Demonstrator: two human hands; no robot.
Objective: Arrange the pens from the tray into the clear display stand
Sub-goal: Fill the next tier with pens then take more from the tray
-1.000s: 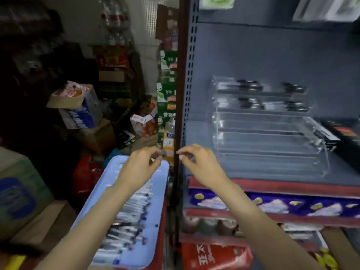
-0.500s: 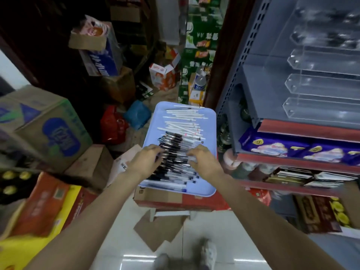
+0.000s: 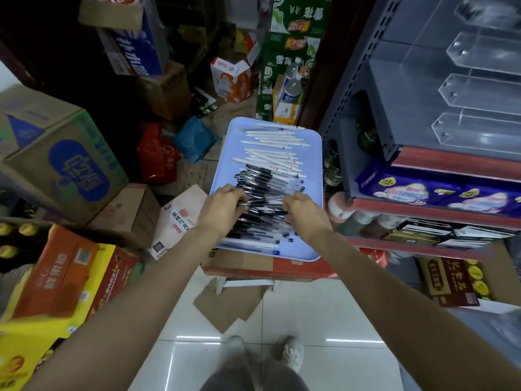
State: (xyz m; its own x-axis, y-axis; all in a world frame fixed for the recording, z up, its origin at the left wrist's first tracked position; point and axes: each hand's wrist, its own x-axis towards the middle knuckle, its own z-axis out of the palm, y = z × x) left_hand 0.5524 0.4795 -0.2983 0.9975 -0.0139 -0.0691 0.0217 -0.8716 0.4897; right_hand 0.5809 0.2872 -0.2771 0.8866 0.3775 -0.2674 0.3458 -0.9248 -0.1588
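Both hands' fingers pinch black pens (image 3: 265,204) on tray (image 3: 315,153), left hand (image 3: 222,210) at 9, right hand (image 3: 306,214) at 3; pens light, stiff, prob slippery, so grip mid-barrel

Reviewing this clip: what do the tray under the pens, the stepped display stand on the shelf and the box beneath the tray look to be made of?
Tray: likely moulded plastic, matte pale blue, with rounded corners and a raised rim. Display stand: clear acrylic or similar rigid plastic; the shelf shows through it and its edges catch light. Box: cardboard, brown and red, with a plain flap.
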